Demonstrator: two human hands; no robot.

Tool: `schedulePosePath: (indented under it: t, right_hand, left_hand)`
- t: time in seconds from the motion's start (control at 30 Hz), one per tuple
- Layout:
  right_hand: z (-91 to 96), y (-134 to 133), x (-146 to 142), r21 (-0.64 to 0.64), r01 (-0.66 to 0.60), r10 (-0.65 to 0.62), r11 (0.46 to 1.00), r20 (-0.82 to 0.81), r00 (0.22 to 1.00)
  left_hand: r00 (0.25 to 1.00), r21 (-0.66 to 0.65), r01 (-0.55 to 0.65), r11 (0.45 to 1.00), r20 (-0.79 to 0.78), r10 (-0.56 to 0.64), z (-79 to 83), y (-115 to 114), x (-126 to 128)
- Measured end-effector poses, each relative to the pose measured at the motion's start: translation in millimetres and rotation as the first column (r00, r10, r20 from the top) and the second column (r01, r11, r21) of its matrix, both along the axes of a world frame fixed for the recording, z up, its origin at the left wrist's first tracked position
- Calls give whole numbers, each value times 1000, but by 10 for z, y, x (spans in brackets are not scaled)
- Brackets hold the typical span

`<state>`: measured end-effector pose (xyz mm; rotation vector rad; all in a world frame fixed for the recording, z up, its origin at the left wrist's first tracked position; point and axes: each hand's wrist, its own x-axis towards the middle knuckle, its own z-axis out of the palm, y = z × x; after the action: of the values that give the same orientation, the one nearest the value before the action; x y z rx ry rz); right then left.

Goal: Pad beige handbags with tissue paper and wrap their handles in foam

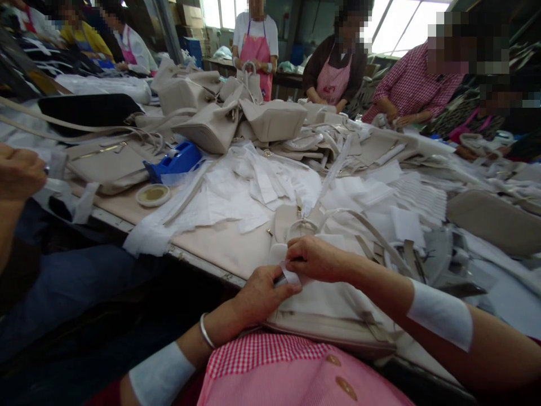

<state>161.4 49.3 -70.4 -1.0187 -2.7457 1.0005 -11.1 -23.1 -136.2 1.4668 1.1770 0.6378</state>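
Observation:
Low in the middle, my left hand [264,293] is closed on a small white piece of wrapping [291,275], thumb along its lower edge. The fingertips of my right hand [315,258] pinch the upper part of the same piece. What the wrapping covers, if anything, is hidden by my fingers. Under both hands lies a beige handbag [325,330] at the table's near edge, with white sheets over it. Its curved strap [374,232] arches to the right, and a small gold-coloured clasp [299,210] shows beyond my right hand.
A blue tape dispenser [175,160] and a roll of tape [153,195] stand left. Loose white sheets [236,189] cover the middle. Beige bags [273,119] are heaped behind. A co-worker's hand [21,172] is at far left; several people in aprons work across the table.

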Motion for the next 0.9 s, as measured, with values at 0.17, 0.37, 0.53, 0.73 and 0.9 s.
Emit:
schedulePosePath:
  t: [0.17, 0.37, 0.53, 0.73, 0.9]
  right_hand:
    - [-31, -23, 17, 33, -5, 6, 999, -25, 1000]
    - [80, 69, -3, -79, -61, 64, 995, 43, 997]
    - [94, 46, -79, 71, -73, 68, 995, 71, 995]
    - [-43, -78, -43, 456, -316, 245, 832, 209, 947]
    - [-71, -76, 71, 404, -434, 428, 805, 111, 897]
  left_hand:
    - [1000, 1, -6, 1000, -13, 6, 6, 7, 10]
    - [999, -11, 4, 1000, -40, -4, -36, 6, 31]
    - [998, 24, -2, 1000, -66, 3, -69, 18, 21]
    - [999, -13, -36, 999, -28, 36, -28, 43, 36]
    - [1000, 12, -17, 1000, 20, 17, -59, 51, 35]
